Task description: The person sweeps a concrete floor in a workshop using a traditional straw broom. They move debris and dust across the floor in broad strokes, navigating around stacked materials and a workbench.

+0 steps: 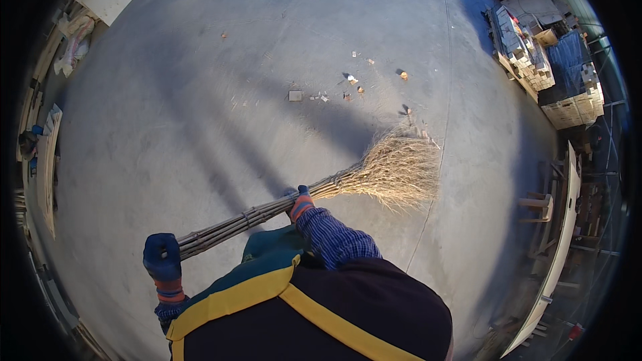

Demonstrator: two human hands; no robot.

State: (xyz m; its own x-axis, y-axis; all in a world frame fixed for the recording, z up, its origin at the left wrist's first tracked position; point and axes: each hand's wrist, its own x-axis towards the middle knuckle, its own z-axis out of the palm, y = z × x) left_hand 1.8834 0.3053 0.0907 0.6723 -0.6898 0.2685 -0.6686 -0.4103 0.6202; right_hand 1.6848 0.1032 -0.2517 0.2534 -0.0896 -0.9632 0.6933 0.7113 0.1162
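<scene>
A long twig broom (pixel 247 217) slants across in front of me, its bundled stick handle at the left and its wide straw-coloured brush at the right. My left hand (pixel 162 257), in a dark blue glove with an orange cuff, is closed around the handle's end. Farther along, near the brush, my right hand (pixel 301 204) in a matching glove grips the bundled sticks. The brush spreads low over the grey concrete floor (pixel 167 127); a few scraps show at its far edge. Whether all its tips touch the floor I cannot tell.
Small litter lies ahead, including a grey square piece (pixel 295 95) and a crumpled scrap (pixel 404 76). Stacked pale blocks (pixel 531 60) stand at the far right. Long boards (pixel 48 160) line the left side, and a long pale panel (pixel 558 254) leans at the right.
</scene>
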